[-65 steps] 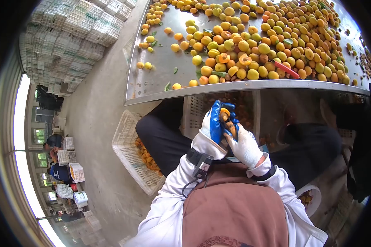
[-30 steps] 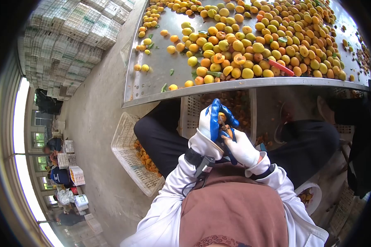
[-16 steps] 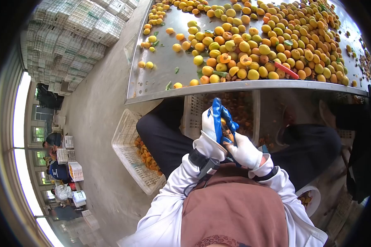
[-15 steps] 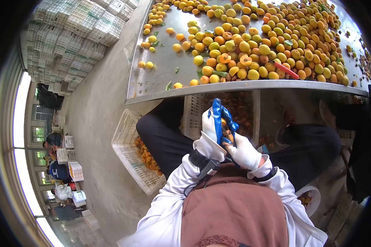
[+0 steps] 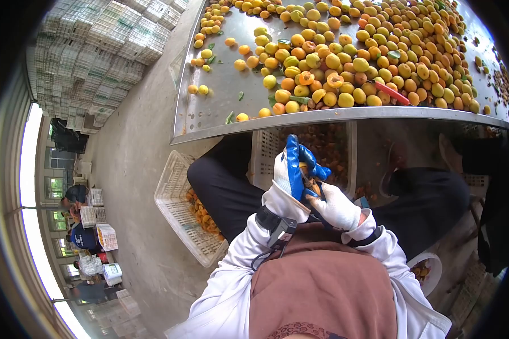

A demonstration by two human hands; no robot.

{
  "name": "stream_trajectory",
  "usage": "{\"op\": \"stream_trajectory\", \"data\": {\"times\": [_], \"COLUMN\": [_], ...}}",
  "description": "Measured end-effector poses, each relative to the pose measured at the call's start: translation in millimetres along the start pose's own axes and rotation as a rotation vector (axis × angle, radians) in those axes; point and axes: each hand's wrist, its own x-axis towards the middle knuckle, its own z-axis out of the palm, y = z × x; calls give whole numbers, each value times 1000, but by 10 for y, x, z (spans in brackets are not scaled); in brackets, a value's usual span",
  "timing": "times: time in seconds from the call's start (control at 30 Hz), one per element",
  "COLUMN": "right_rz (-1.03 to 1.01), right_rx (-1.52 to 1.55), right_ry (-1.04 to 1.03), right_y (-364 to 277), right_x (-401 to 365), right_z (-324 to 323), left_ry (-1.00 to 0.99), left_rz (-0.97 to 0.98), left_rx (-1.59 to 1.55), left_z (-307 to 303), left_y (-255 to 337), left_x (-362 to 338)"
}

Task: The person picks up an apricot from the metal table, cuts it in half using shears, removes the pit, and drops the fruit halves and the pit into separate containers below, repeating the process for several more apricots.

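Note:
My left hand [image 5: 291,169], in a blue and white glove, is closed round an orange apricot [image 5: 307,169] held over my lap. My right hand [image 5: 335,204], in a white glove, presses against the fruit from the right; a small tool seems to be in its grip but it is mostly hidden. Both hands are below the near edge of a steel table [image 5: 220,107] heaped with yellow and orange apricots [image 5: 345,62].
A red-handled knife [image 5: 391,94] lies among the fruit. A white crate [image 5: 181,209] with apricot pieces sits on the floor at my left, another crate [image 5: 266,152] under the table. A white bowl [image 5: 427,271] is at my right. Stacked crates [image 5: 90,62] and seated people [image 5: 79,226] are far left.
The hands have stayed together over my lap, shifting only slightly. The left fingers have re-wrapped round the apricot, and less of the fruit shows now.

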Motion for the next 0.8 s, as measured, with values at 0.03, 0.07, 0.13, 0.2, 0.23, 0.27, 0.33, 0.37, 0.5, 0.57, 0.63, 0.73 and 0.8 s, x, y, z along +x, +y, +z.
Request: {"op": "stream_trajectory", "data": {"times": [0.03,0.07,0.13,0.2,0.23,0.27,0.33,0.37,0.5,0.57,0.63,0.73,0.8], "right_rz": [5,4,178,59,-60,-59,-147,-147,51,128,132,139,134], "right_rx": [88,87,245,162,79,77,-68,-69,154,345,451,667,770], "right_ry": [-50,-49,-131,-96,-62,-61,-17,-15,-227,-183,-211,-277,-316], "right_y": [4,-8,-124,-91,-66,-36,3,0,-54,-114,-41,36,63], "right_x": [15,10,-12,-19,-23,-25,-30,-27,-21,-43,-59,-115,-127], "right_z": [-11,-35,-73,-54,-42,-26,0,-14,-16,-9,-43,-66,-81], "left_ry": [-22,-45,-110,-226,-227,-253,-266,-268,-139,-193,-176,15,104], "left_rz": [-10,-21,-79,-177,-176,-230,-274,-275,33,52,-5,-45,57], "left_rx": [-4,-9,-78,-155,-157,-197,-214,-214,78,-16,-113,-438,-282], "left_z": [-26,-41,-59,-100,-130,-176,-220,-221,-170,-134,-118,-118,-90], "left_y": [0,8,41,102,104,88,70,39,-2,40,25,-71,-9], "left_x": [16,23,10,-16,-4,24,42,25,15,24,63,131,99]}}
